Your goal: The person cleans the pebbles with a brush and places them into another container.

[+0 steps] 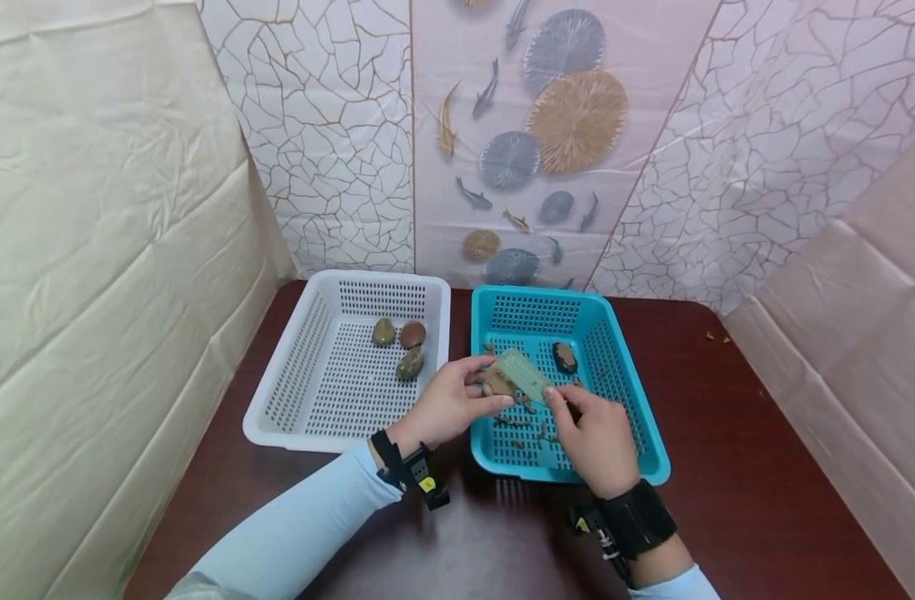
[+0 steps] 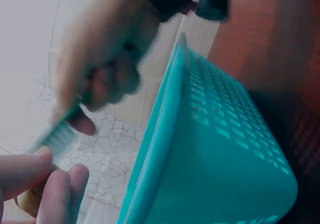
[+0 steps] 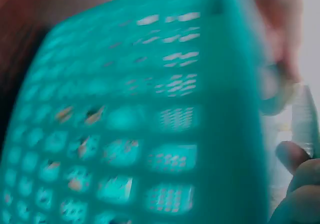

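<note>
Over the teal basket (image 1: 645, 457), my left hand (image 1: 448, 404) grips a stone (image 1: 497, 382) coated in brown mud between thumb and fingers. My right hand (image 1: 602, 437) pinches one end of a pale green scrubbing brush (image 1: 523, 375), whose far end overlaps the stone. Bristles show on the brush's underside in the left wrist view, where the stone (image 2: 30, 200) is partly behind my fingers. A second muddy stone (image 1: 565, 357) lies in the teal basket among mud crumbs (image 1: 512, 422).
To the left stands a white basket (image 1: 273, 432) containing a greenish stone (image 1: 383, 332), a reddish stone (image 1: 412, 335) and a mottled stone (image 1: 410, 364). Both baskets sit on a dark red table (image 1: 735, 467). Small crumbs (image 1: 716, 337) lie on its far right, and patterned sheeting hangs behind.
</note>
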Demonstrator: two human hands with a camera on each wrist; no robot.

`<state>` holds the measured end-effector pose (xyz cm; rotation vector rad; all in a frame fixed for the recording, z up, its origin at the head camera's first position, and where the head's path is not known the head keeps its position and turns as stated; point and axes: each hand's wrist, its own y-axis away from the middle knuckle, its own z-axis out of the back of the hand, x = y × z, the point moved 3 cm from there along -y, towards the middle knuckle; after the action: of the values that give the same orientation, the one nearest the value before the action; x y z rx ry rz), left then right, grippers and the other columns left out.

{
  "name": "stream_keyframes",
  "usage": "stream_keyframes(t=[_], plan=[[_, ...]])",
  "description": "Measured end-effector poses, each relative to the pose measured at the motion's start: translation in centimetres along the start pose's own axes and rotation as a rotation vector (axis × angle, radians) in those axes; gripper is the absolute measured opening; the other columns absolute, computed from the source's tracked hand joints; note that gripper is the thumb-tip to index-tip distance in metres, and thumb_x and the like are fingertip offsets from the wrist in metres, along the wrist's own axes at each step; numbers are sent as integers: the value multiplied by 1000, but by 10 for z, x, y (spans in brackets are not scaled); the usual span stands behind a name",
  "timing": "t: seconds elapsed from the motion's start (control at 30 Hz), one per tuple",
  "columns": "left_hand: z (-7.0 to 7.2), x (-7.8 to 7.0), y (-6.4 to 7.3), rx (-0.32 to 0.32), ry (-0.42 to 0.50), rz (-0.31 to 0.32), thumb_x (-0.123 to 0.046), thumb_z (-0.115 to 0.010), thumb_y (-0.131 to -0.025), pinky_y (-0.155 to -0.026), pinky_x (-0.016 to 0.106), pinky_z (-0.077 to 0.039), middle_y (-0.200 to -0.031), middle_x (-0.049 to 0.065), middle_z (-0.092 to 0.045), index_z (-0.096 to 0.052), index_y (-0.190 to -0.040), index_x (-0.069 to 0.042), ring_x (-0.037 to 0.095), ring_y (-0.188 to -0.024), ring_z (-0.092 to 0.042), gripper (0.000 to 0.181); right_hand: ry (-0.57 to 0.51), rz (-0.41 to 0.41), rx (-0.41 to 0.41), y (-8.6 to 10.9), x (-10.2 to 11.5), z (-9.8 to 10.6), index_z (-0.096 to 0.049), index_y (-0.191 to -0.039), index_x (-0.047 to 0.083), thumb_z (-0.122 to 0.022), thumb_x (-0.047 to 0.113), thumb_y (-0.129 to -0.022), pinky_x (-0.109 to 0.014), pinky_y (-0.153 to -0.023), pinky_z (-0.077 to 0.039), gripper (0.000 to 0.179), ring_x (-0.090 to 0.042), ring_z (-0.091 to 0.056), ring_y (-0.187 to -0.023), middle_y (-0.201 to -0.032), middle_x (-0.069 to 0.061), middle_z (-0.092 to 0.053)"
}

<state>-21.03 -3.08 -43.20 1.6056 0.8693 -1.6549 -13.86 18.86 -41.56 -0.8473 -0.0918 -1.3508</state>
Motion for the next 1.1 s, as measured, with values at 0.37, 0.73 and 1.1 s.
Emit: stream_keyframes(t=[0.37,0.73,1.1], plan=[[0,4,1,14,-9,-20,-6,-80,-102,-91,42,-66,-125,14,-76,-49,-162,-1,23,-111,-77,69,-5,-6,-10,-1,-4,2,-82,-98,10,-70,23,-111,-34,-48,-33,21,-11,-40,-50,-58,8,-43],[-1,0,3,-27,-116,-43,-10,-82,-101,-88,34,-65,-135,16,-71,-51,-162,-2,24,-112,-78,68,60,-6,-37,-1,-7,4,-82,-97,9,-72,21,-110,-33,-46,-28,20,-11,-35,-48,-56,8,-38],[1,1,1,-79,-138,-70,-9,-83,-101,-93,35,-64,-138,18,-70,-53,-161,-4,27,-114,-77,67,109,-21,-18,-4,-10,2,-82,-97,8,-72,21,-109,-34,-48,-28,20,-13,-34,-48,-56,7,-35]])
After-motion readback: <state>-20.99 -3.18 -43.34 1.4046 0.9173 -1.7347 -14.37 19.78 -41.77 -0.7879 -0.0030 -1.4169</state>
